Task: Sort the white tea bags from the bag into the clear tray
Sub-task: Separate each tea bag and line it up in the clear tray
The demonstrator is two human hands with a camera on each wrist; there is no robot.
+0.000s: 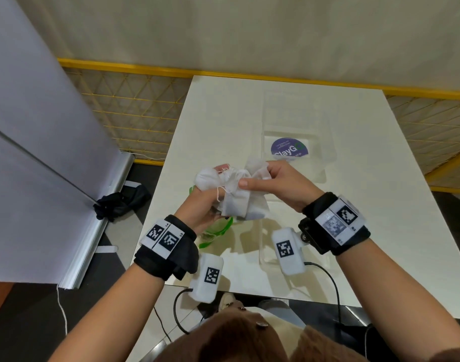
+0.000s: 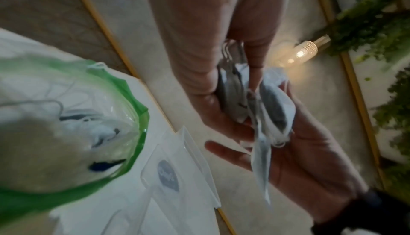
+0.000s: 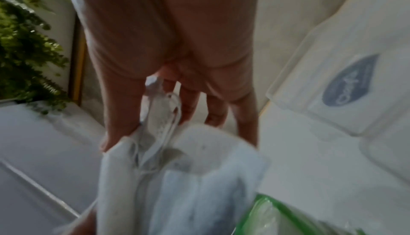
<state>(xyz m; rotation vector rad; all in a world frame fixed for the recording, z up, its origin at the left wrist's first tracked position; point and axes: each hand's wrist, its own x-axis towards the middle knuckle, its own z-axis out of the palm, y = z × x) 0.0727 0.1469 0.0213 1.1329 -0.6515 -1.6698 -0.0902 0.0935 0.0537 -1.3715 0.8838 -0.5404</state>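
Both hands hold a bunch of white tea bags (image 1: 236,202) with tangled strings above the white table. My left hand (image 1: 213,184) grips the bunch's left side, with one rounded bag at its fingertips. My right hand (image 1: 255,176) pinches the top of the tea bags that hang down. Just below them lies the clear bag with a green rim (image 1: 219,229), and more tea bags show inside the green-rimmed bag (image 2: 88,124). The clear tray (image 1: 325,152) with a purple sticker (image 1: 289,148) stands beyond my right hand. In the wrist views the tea bags (image 2: 272,109) (image 3: 177,177) are blurred.
The white table (image 1: 223,113) ends at a yellow mesh fence (image 1: 134,108) behind and on the right. A grey partition (image 1: 41,126) stands left, with a black cloth (image 1: 121,202) on the floor. Cables (image 1: 328,278) hang at the near table edge.
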